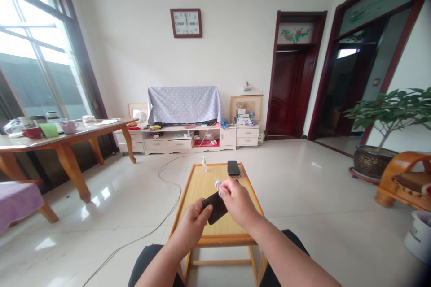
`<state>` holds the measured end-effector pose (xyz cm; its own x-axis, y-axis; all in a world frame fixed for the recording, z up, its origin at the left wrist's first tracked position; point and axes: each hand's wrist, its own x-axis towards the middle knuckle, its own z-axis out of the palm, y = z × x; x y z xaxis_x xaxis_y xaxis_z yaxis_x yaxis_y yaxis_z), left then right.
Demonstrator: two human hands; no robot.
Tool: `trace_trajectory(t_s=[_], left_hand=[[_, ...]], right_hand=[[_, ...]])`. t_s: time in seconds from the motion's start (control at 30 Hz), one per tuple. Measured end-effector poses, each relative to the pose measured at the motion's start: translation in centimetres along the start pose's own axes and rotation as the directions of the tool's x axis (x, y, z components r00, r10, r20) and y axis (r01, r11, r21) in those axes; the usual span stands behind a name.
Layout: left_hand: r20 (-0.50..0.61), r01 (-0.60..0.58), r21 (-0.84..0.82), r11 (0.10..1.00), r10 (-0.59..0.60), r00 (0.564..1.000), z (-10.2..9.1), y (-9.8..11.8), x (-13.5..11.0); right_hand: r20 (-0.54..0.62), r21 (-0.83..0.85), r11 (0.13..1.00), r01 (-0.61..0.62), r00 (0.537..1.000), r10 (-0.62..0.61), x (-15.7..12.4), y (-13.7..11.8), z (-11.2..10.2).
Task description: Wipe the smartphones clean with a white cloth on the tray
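Note:
My left hand (194,220) grips one end of a black smartphone (215,209), thumb on its dark face, holding it tilted above a small wooden table (186,209). Pinched in my right hand (238,202) is a crumpled whitish cloth or tissue (218,184), which sits at the phone's upper edge. My right fingers cover part of the phone's far end. Farther back on the table stand a small clear bottle (204,164) with a greenish top and, to its right, a dark phone-like case or wallet (233,168) lying flat.
A cable (160,219) runs over the tiled floor left of the small table. A larger table (101,128) with cups stands at left. A low cabinet (168,145) lines the far wall. At right are a potted plant (373,161), a wooden chair (400,168) and a white bucket (417,237).

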<state>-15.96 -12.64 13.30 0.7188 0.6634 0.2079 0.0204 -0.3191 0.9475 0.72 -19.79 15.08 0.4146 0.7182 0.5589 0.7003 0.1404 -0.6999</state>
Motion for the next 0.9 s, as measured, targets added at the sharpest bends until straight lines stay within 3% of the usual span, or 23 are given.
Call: trace_trajectory(t_s=[0.13, 0.23, 0.33, 0.4, 0.53, 0.63, 0.77, 0.83, 0.9], left_hand=[[0.052, -0.049, 0.080, 0.996, 0.045, 0.998, -0.7, 0.5, 0.1], [0.027, -0.022, 0.196, 0.980, 0.017, 0.999, -1.5, 0.8, 0.0], [0.030, -0.019, 0.281, 0.960, 0.011, 0.999, -2.4, 1.2, -0.2], [0.022, -0.023, 0.277, 0.961, 0.018, 1.000, -2.6, 1.2, -0.1], [-0.063, 0.013, 0.110, 0.994, -0.007, 0.998, -2.1, 0.8, 0.3], [-0.133, 0.016, -0.110, 0.994, -0.031, 0.991, -1.0, 1.1, 0.2], [-0.067, 0.029, -0.346, 0.938, -0.055, 0.996, 0.5, 2.1, -0.7], [-0.086, 0.024, -0.347, 0.938, -0.057, 0.995, 1.0, 2.2, -1.0], [-0.148, -0.015, -0.235, 0.972, -0.020, 0.989, 1.0, 1.8, -1.3]], right_hand=[[0.135, 0.105, 0.992, 0.074, 0.987, -0.088, -1.6, -1.2, 0.5], [0.274, 0.139, 0.990, -0.039, 0.962, -0.001, -1.4, -0.4, -0.2], [0.483, 0.188, 0.960, -0.205, 0.871, 0.091, -1.0, 1.2, -0.9], [0.529, 0.231, 0.927, -0.295, 0.838, 0.135, -1.2, 1.9, -0.9], [0.540, 0.373, 0.813, -0.447, 0.817, 0.202, -2.4, 1.8, -0.3], [0.477, 0.492, 0.710, -0.504, 0.838, 0.264, -3.3, 1.3, 0.1], [0.400, 0.619, 0.578, -0.532, 0.847, 0.350, -4.2, 1.2, 0.8], [0.384, 0.640, 0.556, -0.531, 0.847, 0.367, -4.3, 1.2, 0.9], [0.324, 0.653, 0.570, -0.498, 0.865, 0.384, -3.8, 1.2, 0.7]])
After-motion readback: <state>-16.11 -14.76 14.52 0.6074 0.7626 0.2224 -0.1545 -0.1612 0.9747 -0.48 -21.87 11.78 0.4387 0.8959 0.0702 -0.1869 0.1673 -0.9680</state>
